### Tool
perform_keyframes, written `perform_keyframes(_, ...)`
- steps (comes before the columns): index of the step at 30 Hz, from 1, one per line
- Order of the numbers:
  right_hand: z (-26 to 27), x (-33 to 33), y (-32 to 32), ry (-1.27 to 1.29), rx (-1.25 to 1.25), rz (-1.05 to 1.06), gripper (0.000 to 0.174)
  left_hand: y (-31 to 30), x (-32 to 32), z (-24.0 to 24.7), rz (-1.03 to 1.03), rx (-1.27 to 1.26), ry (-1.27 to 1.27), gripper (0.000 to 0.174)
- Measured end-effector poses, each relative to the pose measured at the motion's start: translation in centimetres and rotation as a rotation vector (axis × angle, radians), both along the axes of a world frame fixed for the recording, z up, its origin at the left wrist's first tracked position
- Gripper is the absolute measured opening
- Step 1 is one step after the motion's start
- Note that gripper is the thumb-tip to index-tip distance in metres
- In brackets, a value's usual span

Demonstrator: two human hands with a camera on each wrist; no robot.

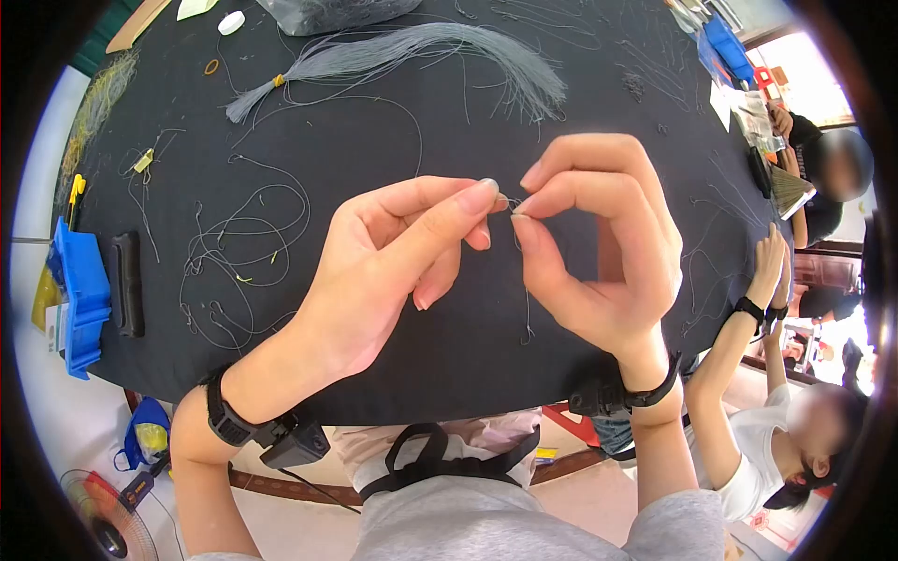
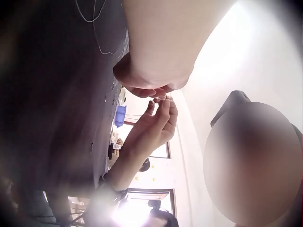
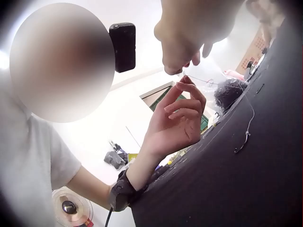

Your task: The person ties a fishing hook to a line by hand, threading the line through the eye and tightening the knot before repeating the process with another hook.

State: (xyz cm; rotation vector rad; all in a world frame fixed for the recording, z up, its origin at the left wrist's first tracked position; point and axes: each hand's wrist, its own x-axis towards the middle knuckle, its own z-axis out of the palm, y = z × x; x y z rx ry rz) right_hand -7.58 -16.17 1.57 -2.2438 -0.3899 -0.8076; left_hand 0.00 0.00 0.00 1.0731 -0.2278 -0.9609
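Both hands meet above the dark tabletop (image 1: 449, 327). My left hand (image 1: 374, 262) pinches a thin line (image 1: 510, 201) between thumb and index finger. Facing it, my right hand (image 1: 608, 234) pinches the same line between thumb and fingertips, the fingers bent into a ring. From the fingertips the line hangs down and ends in a small hook (image 1: 528, 337). In the right wrist view a dark hook (image 3: 244, 144) dangles on the line. What lies between the fingertips is too small to tell. The left wrist view hides the line.
A bundle of grey line (image 1: 402, 56) lies at the back, with a plastic bag (image 1: 337, 13) behind it. Tangled line (image 1: 243, 238) spreads at the left, near a black case (image 1: 127, 285) and a blue tray (image 1: 82, 299). Another person's hands (image 1: 769, 266) rest at the right edge.
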Motion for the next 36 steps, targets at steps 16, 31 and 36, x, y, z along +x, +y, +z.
perform_keyframes(16, -0.5, 0.03, 0.12, 0.111, 0.203, 0.017, 0.023, 0.13, 0.1, -0.14, 0.004, -0.01, -0.004, 0.022)
perform_keyframes(31, -0.35, -0.01, 0.2, 0.203, 0.329, 0.042, 0.02, 0.53, 0.4, -0.14, 0.015, -0.046, -0.065, 0.02)
perform_keyframes(36, -0.4, -0.01, 0.19, 0.197, 0.329, 0.041, 0.02, 0.43, 0.15, -0.25, 0.054, -0.129, -0.066, 0.019)
